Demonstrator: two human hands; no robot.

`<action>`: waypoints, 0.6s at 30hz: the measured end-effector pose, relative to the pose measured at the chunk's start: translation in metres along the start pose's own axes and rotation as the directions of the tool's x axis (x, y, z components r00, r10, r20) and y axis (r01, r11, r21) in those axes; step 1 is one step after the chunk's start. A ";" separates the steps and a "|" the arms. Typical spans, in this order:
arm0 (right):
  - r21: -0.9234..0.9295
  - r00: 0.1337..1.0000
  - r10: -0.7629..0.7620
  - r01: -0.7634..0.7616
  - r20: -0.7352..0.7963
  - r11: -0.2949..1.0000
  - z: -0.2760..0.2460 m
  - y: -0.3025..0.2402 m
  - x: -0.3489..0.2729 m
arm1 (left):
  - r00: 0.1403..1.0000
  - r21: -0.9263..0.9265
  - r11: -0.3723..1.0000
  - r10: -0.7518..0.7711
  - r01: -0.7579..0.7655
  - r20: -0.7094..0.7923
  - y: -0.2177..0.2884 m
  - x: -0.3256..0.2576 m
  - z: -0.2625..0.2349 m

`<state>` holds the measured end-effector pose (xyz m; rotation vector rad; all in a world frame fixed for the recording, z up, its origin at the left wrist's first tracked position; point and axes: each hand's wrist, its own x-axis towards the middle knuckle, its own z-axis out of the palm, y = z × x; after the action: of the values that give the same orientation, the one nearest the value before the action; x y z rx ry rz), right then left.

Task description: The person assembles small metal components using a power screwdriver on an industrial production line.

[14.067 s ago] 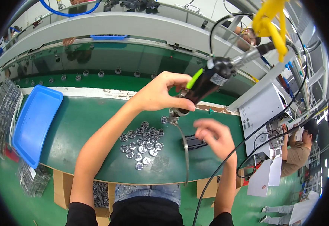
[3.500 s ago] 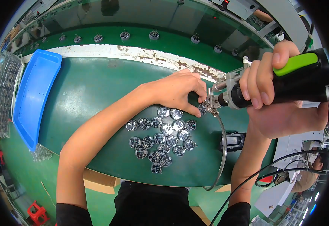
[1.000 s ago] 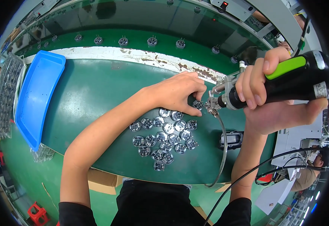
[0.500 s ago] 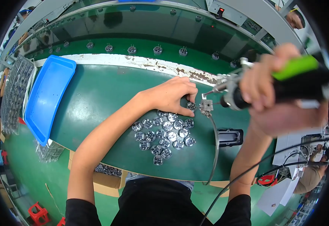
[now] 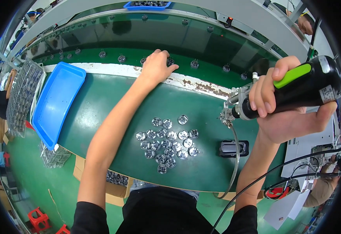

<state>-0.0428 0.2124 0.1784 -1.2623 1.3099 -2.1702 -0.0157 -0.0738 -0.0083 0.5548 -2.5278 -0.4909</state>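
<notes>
My left hand (image 5: 156,70) reaches over the white ledge to the green conveyor. A small round component (image 5: 170,61) lies between its thumb and bent index finger, and they appear to pinch it. My right hand (image 5: 270,91) grips a black electric screwdriver (image 5: 301,87) with a green lever, lifted above the right of the bench. Its metal head (image 5: 228,113) points left, with a feed tube (image 5: 236,160) curving down from it. Several silvery round components (image 5: 165,144) lie grouped on the green bench, one component (image 5: 183,119) slightly apart at the far side.
A black rectangular tray (image 5: 234,149) sits under the feed tube. At left stand a long blue tray (image 5: 57,103) and stacked clear trays (image 5: 22,101). More components (image 5: 194,63) line the conveyor. A black cable (image 5: 279,165) crosses near my right forearm; a carton (image 5: 115,189) sits below the bench edge.
My left hand has moved from the bench components up to the conveyor. The screwdriver head has drawn away from the component my left hand was at. Conveyor components have shifted slightly right.
</notes>
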 end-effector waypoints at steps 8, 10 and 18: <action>-0.011 0.939 -0.186 0.198 0.290 0.980 -0.023 0.014 0.008 | 0.861 -0.428 0.800 0.500 -0.420 0.089 0.032 -0.013 -0.007; -0.007 0.946 -0.169 0.177 0.276 0.984 -0.021 0.016 0.004 | 0.752 -0.519 0.725 0.623 -0.452 0.216 0.049 -0.030 -0.012; -0.015 0.962 -0.111 0.119 0.248 0.993 -0.003 0.024 0.005 | 0.617 -0.759 0.570 0.730 -0.313 0.294 0.059 -0.050 0.002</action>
<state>-0.0517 0.1978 0.1602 -1.5986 1.1980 -1.9930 0.0056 0.0002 -0.0040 -0.7984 -2.5917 -1.3711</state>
